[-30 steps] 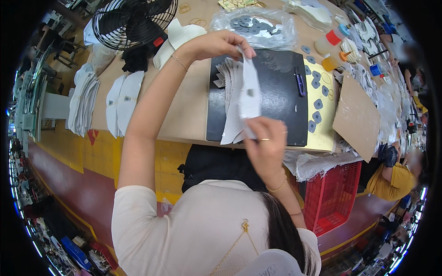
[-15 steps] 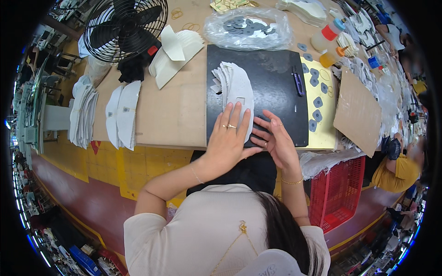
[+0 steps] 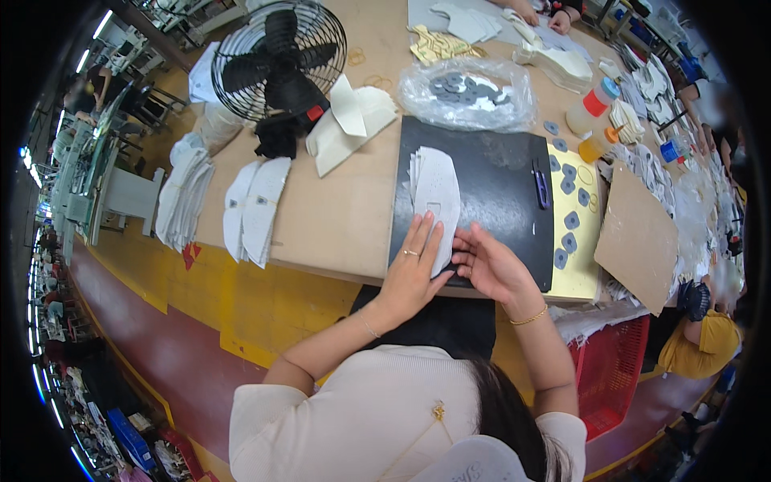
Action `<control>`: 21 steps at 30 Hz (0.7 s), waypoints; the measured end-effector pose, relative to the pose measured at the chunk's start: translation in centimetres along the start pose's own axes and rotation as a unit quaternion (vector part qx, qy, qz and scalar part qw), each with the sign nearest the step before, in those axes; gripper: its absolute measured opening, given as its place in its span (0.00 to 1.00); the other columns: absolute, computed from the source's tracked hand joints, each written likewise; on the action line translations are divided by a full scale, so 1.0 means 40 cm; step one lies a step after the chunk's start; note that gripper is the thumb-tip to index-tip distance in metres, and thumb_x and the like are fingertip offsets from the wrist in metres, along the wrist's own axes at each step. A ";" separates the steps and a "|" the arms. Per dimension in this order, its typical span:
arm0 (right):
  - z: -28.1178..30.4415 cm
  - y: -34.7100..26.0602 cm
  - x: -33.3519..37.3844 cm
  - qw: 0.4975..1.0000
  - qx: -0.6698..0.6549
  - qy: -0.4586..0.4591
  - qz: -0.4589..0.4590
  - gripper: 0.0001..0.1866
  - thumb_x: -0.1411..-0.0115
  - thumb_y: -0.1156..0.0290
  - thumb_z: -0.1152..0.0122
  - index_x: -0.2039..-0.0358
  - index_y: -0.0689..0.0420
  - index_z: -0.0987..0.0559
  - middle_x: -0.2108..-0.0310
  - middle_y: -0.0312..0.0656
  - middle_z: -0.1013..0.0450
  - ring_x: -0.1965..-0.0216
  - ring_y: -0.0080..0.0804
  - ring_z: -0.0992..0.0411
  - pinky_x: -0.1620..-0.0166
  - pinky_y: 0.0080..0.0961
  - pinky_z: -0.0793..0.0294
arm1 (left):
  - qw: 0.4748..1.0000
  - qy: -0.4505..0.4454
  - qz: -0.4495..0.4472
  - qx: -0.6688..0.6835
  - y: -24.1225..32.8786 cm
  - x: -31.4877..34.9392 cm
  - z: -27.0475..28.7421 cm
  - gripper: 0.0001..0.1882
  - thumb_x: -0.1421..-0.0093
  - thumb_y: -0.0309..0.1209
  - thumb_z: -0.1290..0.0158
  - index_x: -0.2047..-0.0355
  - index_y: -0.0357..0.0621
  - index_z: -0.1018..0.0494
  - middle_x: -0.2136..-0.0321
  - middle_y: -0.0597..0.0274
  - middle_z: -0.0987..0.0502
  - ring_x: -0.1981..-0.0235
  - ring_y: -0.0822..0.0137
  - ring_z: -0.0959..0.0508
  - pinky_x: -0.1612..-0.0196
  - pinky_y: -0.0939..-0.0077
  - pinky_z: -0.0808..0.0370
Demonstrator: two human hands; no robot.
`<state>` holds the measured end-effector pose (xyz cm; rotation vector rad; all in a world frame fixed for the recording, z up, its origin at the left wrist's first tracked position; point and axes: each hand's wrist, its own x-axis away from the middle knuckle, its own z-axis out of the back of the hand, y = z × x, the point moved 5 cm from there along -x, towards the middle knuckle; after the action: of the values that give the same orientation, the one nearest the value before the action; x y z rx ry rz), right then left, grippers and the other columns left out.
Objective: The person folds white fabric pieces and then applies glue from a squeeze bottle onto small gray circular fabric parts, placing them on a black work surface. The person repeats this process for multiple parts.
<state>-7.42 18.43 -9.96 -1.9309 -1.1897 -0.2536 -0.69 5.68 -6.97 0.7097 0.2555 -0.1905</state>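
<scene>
A stack of white curved fabric pieces [image 3: 438, 181] lies on a black mat [image 3: 506, 173] in front of me. The top piece has a small rectangular mark, and a few edges stick out at the stack's upper left. My left hand [image 3: 414, 261] rests flat on the lower part of the stack, fingers stretched out. Beside the stack's right edge, my right hand [image 3: 494, 265] has its fingers apart and slightly bent, the fingertips at or very near the edge. I cannot tell whether they touch it. Neither hand grips anything.
On the mat's right lies a purple-handled tool [image 3: 540, 186]. Grey patches [image 3: 571, 220] dot a yellow sheet [image 3: 574, 277]. Left are tied white stacks [image 3: 255, 210], cream pieces [image 3: 353, 124] and a black fan [image 3: 281, 60]. Bottles [image 3: 594, 104], a plastic bag [image 3: 466, 92] and another person's hands [image 3: 560, 22] are farther off.
The stack's fanned-out left edges now lie closer together. My left hand stays flat on it, and my right hand remains at its right side. The whole view has shifted.
</scene>
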 end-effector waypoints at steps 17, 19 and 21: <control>-0.111 0.012 -0.006 0.993 0.056 0.012 0.101 0.15 0.35 0.60 0.52 0.57 0.59 0.36 0.59 0.39 0.33 0.57 0.25 0.34 0.50 0.27 0.36 | 0.997 0.068 0.030 0.017 0.014 -0.009 0.057 0.41 0.54 0.21 0.44 0.40 0.32 0.49 0.41 0.38 0.45 0.40 0.40 0.43 0.39 0.57 0.42; -0.119 0.025 -0.002 0.992 0.049 0.014 0.115 0.15 0.34 0.60 0.54 0.55 0.58 0.36 0.56 0.41 0.33 0.54 0.27 0.34 0.47 0.28 0.37 | 0.998 0.048 0.042 0.009 0.025 -0.016 0.087 0.41 0.54 0.20 0.45 0.39 0.33 0.49 0.41 0.37 0.44 0.40 0.42 0.42 0.39 0.59 0.42; -0.149 0.016 0.019 0.990 0.024 -0.026 0.136 0.16 0.33 0.61 0.56 0.53 0.59 0.37 0.54 0.42 0.34 0.52 0.27 0.35 0.46 0.29 0.37 | 0.998 0.019 0.041 0.037 0.024 -0.026 0.124 0.41 0.54 0.21 0.45 0.39 0.34 0.48 0.43 0.36 0.42 0.41 0.40 0.42 0.40 0.57 0.42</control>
<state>-5.08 14.41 -6.11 -2.0404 -0.9420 -0.0292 -0.63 3.22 -2.44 0.7960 0.2563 -0.1095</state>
